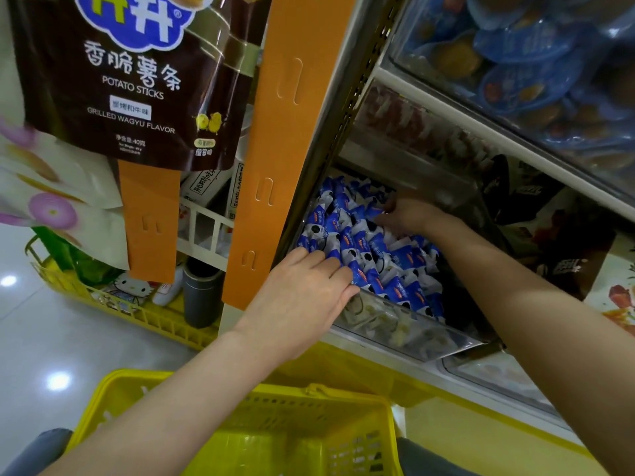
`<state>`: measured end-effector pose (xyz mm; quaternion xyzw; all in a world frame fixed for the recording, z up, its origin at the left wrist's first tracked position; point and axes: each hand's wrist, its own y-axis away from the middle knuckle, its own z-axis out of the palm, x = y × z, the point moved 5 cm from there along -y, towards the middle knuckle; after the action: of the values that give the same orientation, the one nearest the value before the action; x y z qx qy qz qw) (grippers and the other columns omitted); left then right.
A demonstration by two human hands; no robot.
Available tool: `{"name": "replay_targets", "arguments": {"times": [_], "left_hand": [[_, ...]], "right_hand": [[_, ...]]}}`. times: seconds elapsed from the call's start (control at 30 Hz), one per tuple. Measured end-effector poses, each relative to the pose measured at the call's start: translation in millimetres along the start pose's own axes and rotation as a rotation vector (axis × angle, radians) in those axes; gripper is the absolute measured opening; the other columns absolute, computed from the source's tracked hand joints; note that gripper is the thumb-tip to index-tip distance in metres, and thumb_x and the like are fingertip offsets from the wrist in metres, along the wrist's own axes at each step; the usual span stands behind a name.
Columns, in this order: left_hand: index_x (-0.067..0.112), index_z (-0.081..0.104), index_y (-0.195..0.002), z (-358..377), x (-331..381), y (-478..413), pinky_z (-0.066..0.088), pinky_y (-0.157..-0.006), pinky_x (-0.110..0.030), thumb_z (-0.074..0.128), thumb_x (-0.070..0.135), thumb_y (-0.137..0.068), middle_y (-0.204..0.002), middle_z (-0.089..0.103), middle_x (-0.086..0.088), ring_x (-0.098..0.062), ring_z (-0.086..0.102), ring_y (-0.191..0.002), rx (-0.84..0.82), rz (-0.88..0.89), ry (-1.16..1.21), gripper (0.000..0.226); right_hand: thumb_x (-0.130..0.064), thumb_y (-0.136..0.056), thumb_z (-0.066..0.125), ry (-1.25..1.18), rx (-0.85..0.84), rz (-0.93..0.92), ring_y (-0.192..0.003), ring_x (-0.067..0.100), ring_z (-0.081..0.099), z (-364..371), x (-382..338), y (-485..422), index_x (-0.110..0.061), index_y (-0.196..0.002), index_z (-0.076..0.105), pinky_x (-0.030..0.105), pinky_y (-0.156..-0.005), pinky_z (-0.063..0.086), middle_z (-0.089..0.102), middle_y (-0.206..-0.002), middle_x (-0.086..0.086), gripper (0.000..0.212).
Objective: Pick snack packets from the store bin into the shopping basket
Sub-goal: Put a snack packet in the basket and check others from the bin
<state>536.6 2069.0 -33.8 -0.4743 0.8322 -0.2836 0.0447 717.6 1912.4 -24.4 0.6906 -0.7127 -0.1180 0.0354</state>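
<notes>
Basket (343,401) below; L grip (302,304) at bin (395,326) front edge, R grip (409,214) deeper.

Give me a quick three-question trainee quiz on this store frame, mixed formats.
1. True or false: the left hand and the right hand both touch the blue-and-white packets in the clear bin.
2. Multiple choice: the yellow basket nearest the camera is A) above the bin, B) below the bin, C) inside the bin.
3. Fill in: the brown bag hanging at upper left reads "grilled ____ flavor".

Key: 1 true; 2 B; 3 wagyu.
</notes>
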Motion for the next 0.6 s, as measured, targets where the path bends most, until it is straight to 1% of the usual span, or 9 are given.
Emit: {"name": "replay_targets", "arguments": {"times": [0.07,0.17,0.27,0.33,0.4,0.43,0.47,0.53,0.6], "left_hand": [[0.017,0.066,-0.083,0.0,-0.1,-0.2,0.047,-0.070,-0.032,0.032,0.031,-0.093,-0.074,0.065,0.001,-0.018,0.059,-0.069,0.005,-0.001,-0.001,0.038],[0.016,0.066,-0.083,0.6,0.1,-0.1,0.048,-0.069,-0.032,0.033,0.031,-0.092,-0.073,0.065,0.001,-0.018,0.059,-0.069,0.011,0.003,-0.010,0.037],[0.016,0.065,-0.084,1.3,0.4,-0.4,0.049,-0.070,-0.033,0.030,0.031,-0.093,-0.074,0.065,0.001,-0.017,0.059,-0.070,0.016,0.006,-0.010,0.040],[0.017,0.065,-0.083,1.1,0.4,-0.4,0.048,-0.069,-0.032,0.028,0.031,-0.093,-0.073,0.065,0.002,-0.017,0.059,-0.069,0.028,0.008,-0.013,0.041],[0.017,0.066,-0.082,0.9,0.6,-0.1,0.048,-0.069,-0.031,0.029,0.031,-0.093,-0.072,0.065,0.002,-0.016,0.059,-0.068,0.040,0.012,-0.013,0.041],[0.017,0.066,-0.082,0.9,0.6,0.0,0.048,-0.069,-0.031,0.029,0.031,-0.093,-0.072,0.065,0.002,-0.016,0.059,-0.068,0.042,0.015,-0.012,0.040],[0.017,0.066,-0.082,0.9,0.5,0.2,0.048,-0.069,-0.031,0.030,0.031,-0.093,-0.073,0.065,0.002,-0.016,0.059,-0.068,0.043,0.018,-0.011,0.040],[0.016,0.066,-0.082,0.8,0.6,0.3,0.048,-0.069,-0.031,0.032,0.031,-0.093,-0.073,0.065,0.001,-0.016,0.059,-0.068,0.044,0.023,-0.010,0.038],[0.016,0.066,-0.082,0.6,0.8,0.0,0.048,-0.068,-0.031,0.035,0.030,-0.092,-0.072,0.065,0.001,-0.017,0.059,-0.068,0.044,0.027,-0.016,0.036]], "right_hand": [[-0.036,-0.087,0.060,-0.129,0.000,-0.020,-0.077,0.016,0.057,5.2,-1.0,-1.3,-0.008,-0.109,0.057,0.027,-0.065,0.047,0.060,-0.089,0.006,0.036],[-0.036,-0.087,0.060,-0.218,-0.010,-0.009,-0.099,0.022,0.058,13.8,4.9,-2.3,-0.005,-0.114,0.056,0.027,-0.073,0.046,0.060,-0.107,0.009,0.042],[-0.037,-0.089,0.057,-0.212,-0.030,-0.008,-0.100,0.023,0.057,20.9,5.0,-1.3,-0.003,-0.115,0.058,0.034,-0.089,0.046,0.061,-0.114,0.013,0.043],[-0.037,-0.092,0.052,-0.308,0.011,-0.066,-0.088,0.024,0.058,22.1,0.2,2.5,0.002,-0.110,0.060,0.039,-0.085,0.049,0.062,-0.095,0.014,0.044],[-0.039,-0.096,0.043,-0.348,0.031,-0.104,-0.069,0.022,0.054,24.5,-1.0,8.6,0.006,-0.100,0.060,0.034,-0.065,0.045,0.053,-0.068,0.008,0.048],[-0.040,-0.097,0.038,-0.342,0.015,-0.105,-0.062,0.021,0.051,26.4,0.4,11.1,0.005,-0.097,0.061,0.031,-0.060,0.040,0.049,-0.062,0.008,0.051],[-0.042,-0.098,0.034,-0.338,-0.012,-0.105,-0.062,0.022,0.053,27.7,2.3,13.0,0.002,-0.093,0.062,0.029,-0.061,0.038,0.053,-0.065,0.012,0.052],[-0.042,-0.099,0.028,-0.364,-0.056,-0.106,-0.082,0.021,0.060,26.0,5.8,14.1,-0.003,-0.105,0.063,0.029,-0.077,0.043,0.064,-0.093,0.011,0.053],[-0.034,-0.101,0.029,-0.513,-0.024,-0.090,-0.098,0.017,0.058,16.1,10.0,10.8,-0.008,-0.119,0.056,0.030,-0.090,0.044,0.062,-0.113,0.007,0.042]]}}
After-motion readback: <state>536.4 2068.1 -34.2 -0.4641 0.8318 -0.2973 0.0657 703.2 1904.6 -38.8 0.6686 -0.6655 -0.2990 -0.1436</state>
